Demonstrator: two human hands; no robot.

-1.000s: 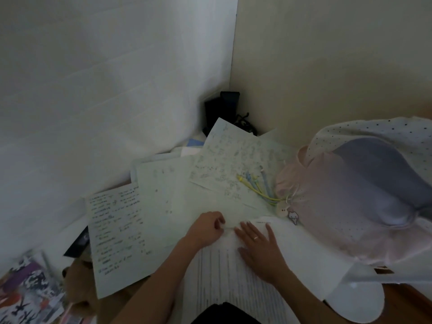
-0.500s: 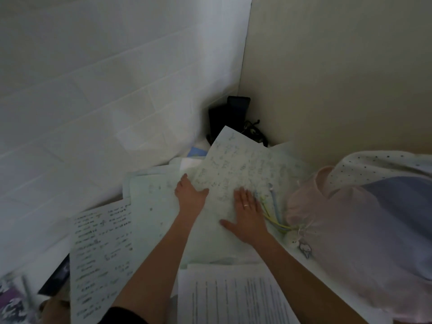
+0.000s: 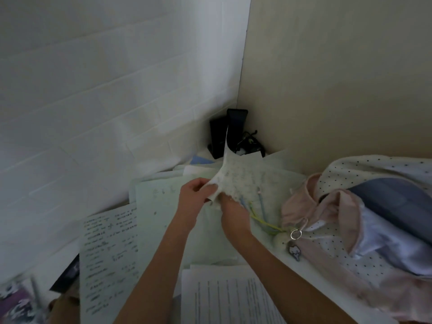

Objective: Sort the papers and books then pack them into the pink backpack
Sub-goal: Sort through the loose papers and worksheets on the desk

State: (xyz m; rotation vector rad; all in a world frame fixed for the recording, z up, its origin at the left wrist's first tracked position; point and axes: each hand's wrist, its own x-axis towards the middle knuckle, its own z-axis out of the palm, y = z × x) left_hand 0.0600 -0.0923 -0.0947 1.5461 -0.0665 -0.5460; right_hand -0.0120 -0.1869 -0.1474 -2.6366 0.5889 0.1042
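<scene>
Left hand (image 3: 195,198): pinches thin, scribbled white paper sheet (image 3: 236,177), buckled upward.
Right hand (image 3: 231,210): grips its lower edge.
Backpack: soft pink dotted fabric backpack (image 3: 327,232), slumped.

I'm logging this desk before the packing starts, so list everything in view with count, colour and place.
handwritten sheet: one, white with scribbles, lifted at centre by both hands
loose papers: several, white, spread across the desk
printed sheet: one, white, bottom centre
pink backpack: one, pink with dots, right
pens: a few, blue and yellow, beside the backpack
keyring charm: one, white, on the backpack
black stand: one, in the corner
left hand: pinches the sheet
right hand: grips the sheet
</scene>
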